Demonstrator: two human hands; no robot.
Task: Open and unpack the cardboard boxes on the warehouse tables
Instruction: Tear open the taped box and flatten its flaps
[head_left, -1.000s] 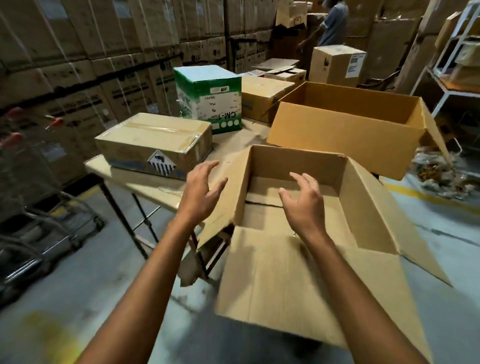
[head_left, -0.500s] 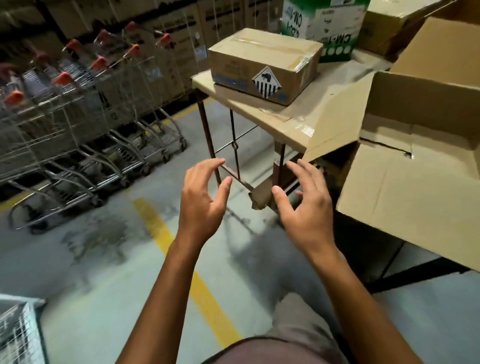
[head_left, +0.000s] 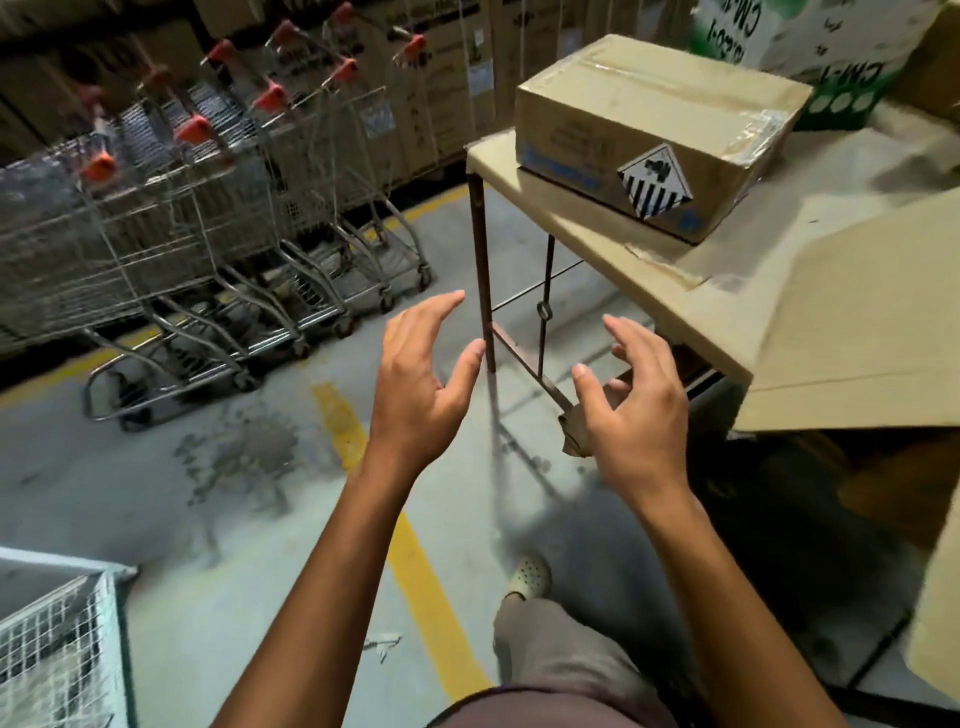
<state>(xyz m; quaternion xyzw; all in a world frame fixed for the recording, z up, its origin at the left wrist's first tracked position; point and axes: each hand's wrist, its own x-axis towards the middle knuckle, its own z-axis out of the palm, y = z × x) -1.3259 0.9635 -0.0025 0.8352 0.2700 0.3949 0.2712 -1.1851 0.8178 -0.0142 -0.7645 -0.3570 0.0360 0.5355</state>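
A sealed, taped brown box (head_left: 649, 124) with a black-and-white diamond label sits on the left end of the table (head_left: 587, 213). A flap of the opened cardboard box (head_left: 852, 317) juts over the table's near edge at the right. My left hand (head_left: 421, 384) and my right hand (head_left: 634, 405) hover empty over the floor, below and in front of the table corner. Their fingers are spread and loosely bent, palms facing each other. Neither hand touches a box.
A green-and-white carton (head_left: 810, 57) stands behind the sealed box. Nested shopping carts (head_left: 208, 208) line the left side. A wire-mesh bin (head_left: 57, 644) is at the bottom left. A yellow floor line (head_left: 405, 530) runs under my arms. My leg and shoe (head_left: 530, 577) are below.
My view has swung left and down, away from the open box toward the table's left corner and the carts. Both hands came off the open box and stay empty.
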